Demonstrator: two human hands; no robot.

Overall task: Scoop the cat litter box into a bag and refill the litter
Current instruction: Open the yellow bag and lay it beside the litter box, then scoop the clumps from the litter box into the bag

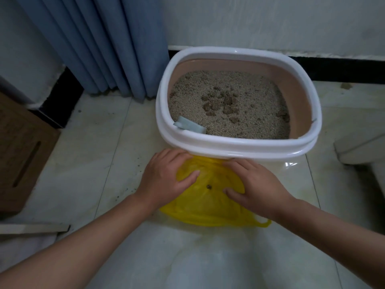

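Note:
A white-rimmed litter box [235,142] with pink inner walls stands on the tiled floor against the wall. It holds beige litter [239,119] with dark brown clumps [220,103] near the middle. A pale blue scoop [190,125] lies in its near left corner. In front of the box lies a yellow plastic bag [210,207] with a small dark speck inside. My left hand [164,178] grips the bag's mouth on the left. My right hand [256,184] grips it on the right, and the two hold the mouth spread apart.
Blue curtains [100,44] hang at the back left. A brown cardboard box [23,151] stands at the left. A white object [362,149] sits at the right edge. A flat pale strip [33,228] lies on the floor at the lower left. Litter grains speckle the tiles.

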